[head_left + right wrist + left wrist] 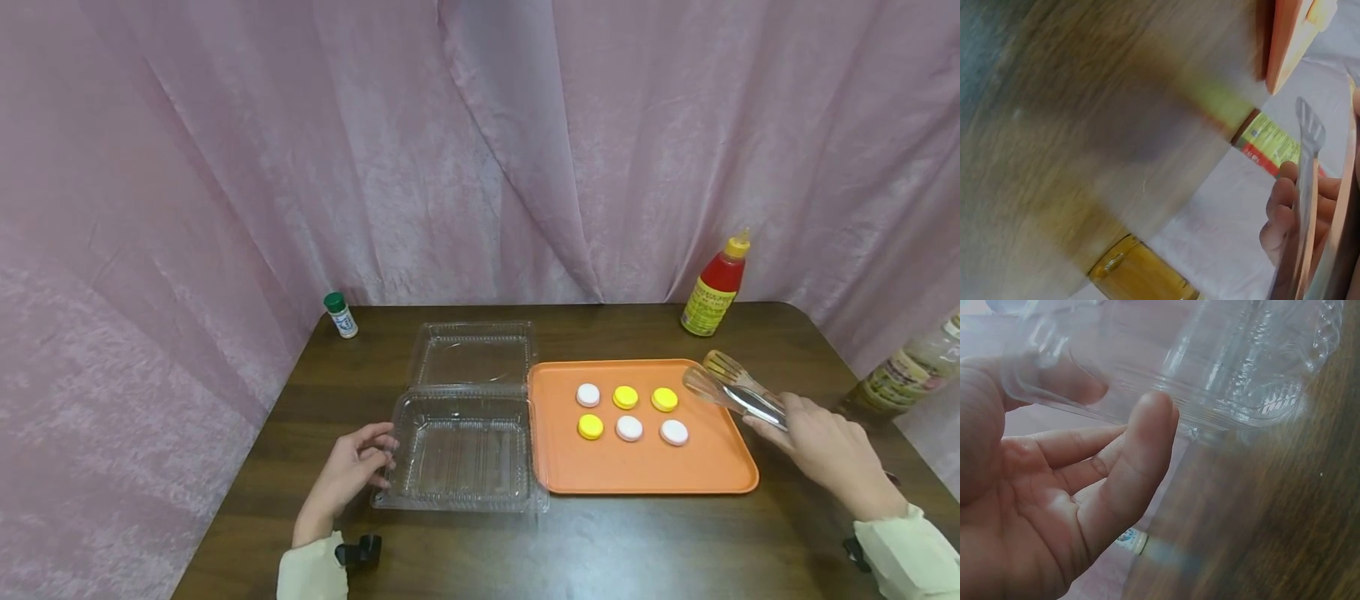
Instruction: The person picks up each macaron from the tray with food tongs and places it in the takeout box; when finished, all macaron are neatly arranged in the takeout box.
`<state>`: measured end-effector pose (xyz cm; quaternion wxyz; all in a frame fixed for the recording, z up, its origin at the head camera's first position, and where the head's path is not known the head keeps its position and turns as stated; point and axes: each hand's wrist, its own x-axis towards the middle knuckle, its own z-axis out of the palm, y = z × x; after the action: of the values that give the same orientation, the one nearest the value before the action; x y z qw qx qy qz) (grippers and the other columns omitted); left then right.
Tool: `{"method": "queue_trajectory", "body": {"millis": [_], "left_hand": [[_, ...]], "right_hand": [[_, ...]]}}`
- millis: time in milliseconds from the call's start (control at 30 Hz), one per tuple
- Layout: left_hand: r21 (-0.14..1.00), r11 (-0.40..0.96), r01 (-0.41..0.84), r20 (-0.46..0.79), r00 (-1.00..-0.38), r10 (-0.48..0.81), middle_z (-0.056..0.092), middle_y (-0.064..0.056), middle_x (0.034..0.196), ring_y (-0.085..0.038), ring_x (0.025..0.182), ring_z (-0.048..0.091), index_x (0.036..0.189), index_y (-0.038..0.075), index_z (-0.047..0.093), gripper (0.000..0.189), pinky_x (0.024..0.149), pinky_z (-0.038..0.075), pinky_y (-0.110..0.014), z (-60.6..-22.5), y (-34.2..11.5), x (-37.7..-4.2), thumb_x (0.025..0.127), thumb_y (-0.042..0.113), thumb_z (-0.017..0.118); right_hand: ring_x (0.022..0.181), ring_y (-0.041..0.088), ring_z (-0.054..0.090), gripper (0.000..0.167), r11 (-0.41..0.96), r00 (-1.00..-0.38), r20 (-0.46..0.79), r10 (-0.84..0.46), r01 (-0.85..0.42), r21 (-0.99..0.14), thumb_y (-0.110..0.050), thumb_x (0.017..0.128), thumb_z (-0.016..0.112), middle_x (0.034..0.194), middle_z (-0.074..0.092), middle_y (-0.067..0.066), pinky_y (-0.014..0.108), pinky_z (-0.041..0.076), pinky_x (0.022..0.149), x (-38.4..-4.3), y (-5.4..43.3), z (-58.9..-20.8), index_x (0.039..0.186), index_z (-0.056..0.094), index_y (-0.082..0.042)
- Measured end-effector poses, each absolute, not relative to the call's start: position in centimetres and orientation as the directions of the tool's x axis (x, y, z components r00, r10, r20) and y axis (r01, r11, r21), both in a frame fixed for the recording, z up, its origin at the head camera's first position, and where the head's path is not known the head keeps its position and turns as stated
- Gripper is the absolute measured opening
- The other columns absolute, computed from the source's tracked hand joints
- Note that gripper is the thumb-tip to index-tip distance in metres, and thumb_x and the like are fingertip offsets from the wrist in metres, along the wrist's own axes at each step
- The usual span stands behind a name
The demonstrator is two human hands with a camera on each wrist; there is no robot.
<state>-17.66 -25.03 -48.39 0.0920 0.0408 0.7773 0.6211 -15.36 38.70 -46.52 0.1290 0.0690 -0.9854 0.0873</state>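
Note:
A hinged clear plastic container [468,454] lies with its lid [474,354] folded back behind it. My left hand [352,467] is at the container's left wall. In the left wrist view, the container's edge [1147,415] passes between thumb and fingers, which pinch it lightly. On the right, my right hand [828,446] grips metal tongs [750,402], their tips apart over the upper right corner of an orange tray [637,475]. Several round yellow pieces [626,397] and white pieces [629,428], macaron-like, sit on the tray in two rows. The right wrist view shows fingers around the tongs [1305,206].
A red sauce bottle with a yellow cap [712,287] stands at the back right. Further right is a clear bottle [907,375] of yellowish liquid. A green-capped shaker [341,315] stands at the back left corner. Pink curtains [480,167] hang behind the dark wooden table [600,546].

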Motion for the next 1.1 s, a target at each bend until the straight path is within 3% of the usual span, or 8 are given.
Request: {"method": "queue_trajectory", "body": {"millis": [367,1100], "left_hand": [[0.975,0.217,-0.045,-0.080,-0.984,0.157,0.059,-0.027,0.112,-0.019,0.079,0.062,0.136,-0.015,0.049,0.049,0.056,0.057,-0.031,-48.5,-24.9,-17.7,0.087,-0.012,0.052],[0.970,0.236,-0.055,-0.088,-0.987,0.132,0.056,-0.018,0.100,-0.016,0.069,0.055,0.136,-0.013,0.051,0.048,0.049,0.051,-0.027,-48.4,-24.7,-17.7,0.088,-0.012,0.053]], "right_hand": [[0.053,0.026,0.056,0.044,0.958,-0.908,0.349,-0.230,-0.274,-0.082,-0.037,0.088,0.077,0.078,0.061,0.011,0.043,0.039,0.037,-15.8,37.2,-46.4,0.101,0.059,0.002],[0.054,0.025,0.056,0.036,0.949,-0.920,0.265,-0.288,-0.310,-0.047,-0.035,0.086,0.078,0.068,0.059,0.002,0.047,0.044,0.043,-16.4,36.1,-47.2,0.091,0.063,-0.002]]}}
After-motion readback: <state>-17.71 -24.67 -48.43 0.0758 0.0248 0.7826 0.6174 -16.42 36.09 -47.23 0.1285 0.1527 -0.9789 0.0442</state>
